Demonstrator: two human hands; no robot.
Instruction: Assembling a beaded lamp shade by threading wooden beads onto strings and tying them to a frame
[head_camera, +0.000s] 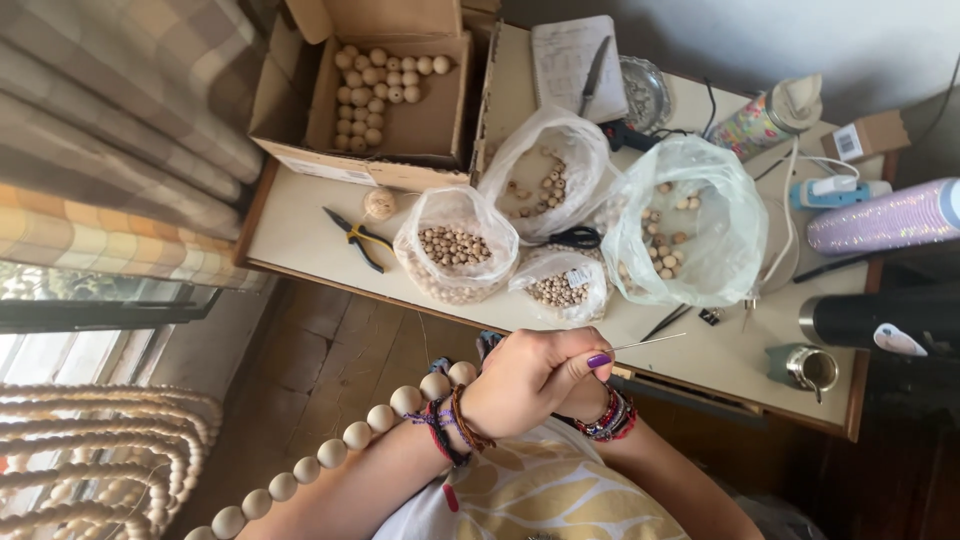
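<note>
1. Head view: the left hand (530, 375) is curled tight, pinching a thin needle (650, 341).
2. A string of big wooden beads (340, 445) hangs just beside its wrist.
3. The right hand (590, 395) hides behind; I cannot tell its grip.

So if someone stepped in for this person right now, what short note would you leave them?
Left hand is closed around the work and pinches a thin needle that points right. Right hand is hidden behind it; only its braceleted wrist shows.
A strand of large wooden beads runs from the hands down to the lower left.
Loose beads wait in four plastic bags and a cardboard box on the table; pliers lie beside them.
Done: a long run strung. Left: cannot tell.
</note>
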